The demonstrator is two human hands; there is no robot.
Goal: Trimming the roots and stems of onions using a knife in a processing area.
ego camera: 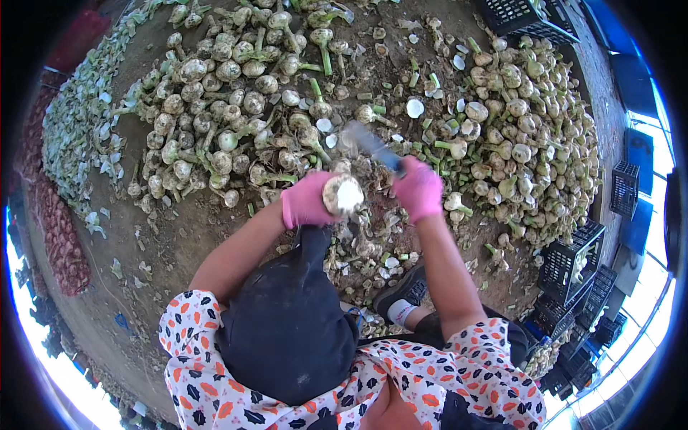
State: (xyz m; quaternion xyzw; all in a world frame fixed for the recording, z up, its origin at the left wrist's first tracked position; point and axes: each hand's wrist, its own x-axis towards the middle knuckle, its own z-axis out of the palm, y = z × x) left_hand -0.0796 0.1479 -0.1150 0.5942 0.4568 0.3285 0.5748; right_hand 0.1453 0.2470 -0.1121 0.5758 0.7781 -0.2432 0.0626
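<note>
My left hand (310,200), in a pink glove, holds a soil-marked bulb (344,196), with a white cut face turned up. To its right my right hand (418,188), gloved in pink too, grips the dark handle of a knife (373,145). The blade is blurred and points up and left, apart from the bulb. Beyond my left hand lies a heap of dirty bulbs with green stems (215,113). At the right is a large pile of bulbs with short-cut stems (521,134). Between them are scattered cut stem pieces and white slices (415,108).
Black plastic crates stand at the top right (527,21) and lower right (571,263). Pale leafy scraps (80,134) form a long heap at the left, beside red mesh sacks (64,242). My shoe (403,293) rests on the soil floor below my right hand.
</note>
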